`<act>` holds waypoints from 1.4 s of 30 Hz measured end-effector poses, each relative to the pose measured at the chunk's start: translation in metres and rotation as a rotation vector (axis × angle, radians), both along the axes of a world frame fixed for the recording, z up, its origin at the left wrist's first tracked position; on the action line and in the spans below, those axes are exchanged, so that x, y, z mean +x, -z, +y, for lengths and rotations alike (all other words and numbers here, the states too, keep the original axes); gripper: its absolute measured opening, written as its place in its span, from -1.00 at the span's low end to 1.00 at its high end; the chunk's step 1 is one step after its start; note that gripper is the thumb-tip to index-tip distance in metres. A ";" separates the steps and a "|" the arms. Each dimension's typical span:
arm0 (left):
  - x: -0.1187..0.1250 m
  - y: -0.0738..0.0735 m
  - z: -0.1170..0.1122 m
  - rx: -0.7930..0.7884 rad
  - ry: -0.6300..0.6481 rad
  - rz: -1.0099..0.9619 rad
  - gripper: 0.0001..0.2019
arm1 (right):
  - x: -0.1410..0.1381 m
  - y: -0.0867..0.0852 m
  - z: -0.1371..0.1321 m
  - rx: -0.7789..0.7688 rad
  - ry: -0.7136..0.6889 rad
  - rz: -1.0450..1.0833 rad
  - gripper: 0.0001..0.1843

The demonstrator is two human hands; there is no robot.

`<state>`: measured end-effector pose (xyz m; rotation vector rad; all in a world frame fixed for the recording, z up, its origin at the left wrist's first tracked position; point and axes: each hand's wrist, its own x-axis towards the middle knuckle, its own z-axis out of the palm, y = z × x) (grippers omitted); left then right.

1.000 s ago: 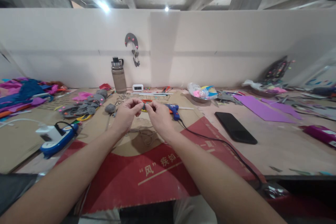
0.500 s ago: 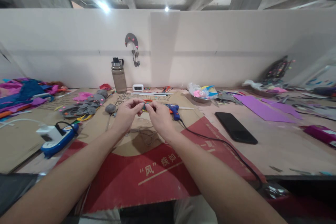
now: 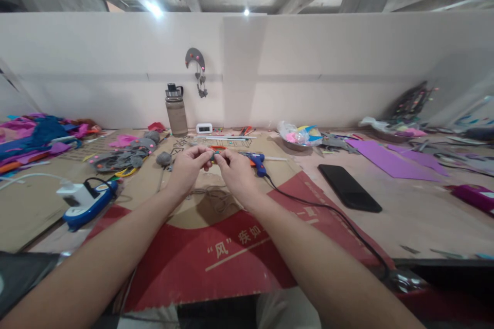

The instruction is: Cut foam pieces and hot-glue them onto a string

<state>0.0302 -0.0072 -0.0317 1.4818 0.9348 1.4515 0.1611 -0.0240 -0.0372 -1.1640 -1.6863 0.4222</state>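
Note:
Both hands meet over the middle of the cardboard, thumbs and fingertips pinched close together. My left hand and my right hand pinch a small dark greenish piece between them; it is mostly covered by the fingers, so its kind does not show. Just beyond my right hand lies a blue glue gun with a black cord. Grey yarn or string is looped loosely on the cardboard under the hands. To the left of my left hand sits a small ball of grey yarn.
Red and brown cardboard covers the table before me. A black phone and purple sheets lie right. On the left are a power strip and grey felt pieces. A bottle and a bowl stand at the back.
The whole view has shifted slightly to the right. Both hands stay pinched together at the same place, with only small finger movement; a bit more of the greenish piece shows.

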 end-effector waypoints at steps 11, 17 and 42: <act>0.000 0.001 0.003 -0.078 0.096 -0.080 -0.82 | 0.004 -0.002 -0.001 -0.008 0.006 0.017 -0.71; 0.000 -0.002 0.002 -0.074 0.085 -0.017 -0.81 | 0.005 -0.004 -0.001 -0.028 0.033 0.047 -0.71; -0.004 -0.002 0.003 -0.204 0.223 -0.086 -0.77 | 0.009 0.005 0.013 -0.078 -0.044 0.310 -0.78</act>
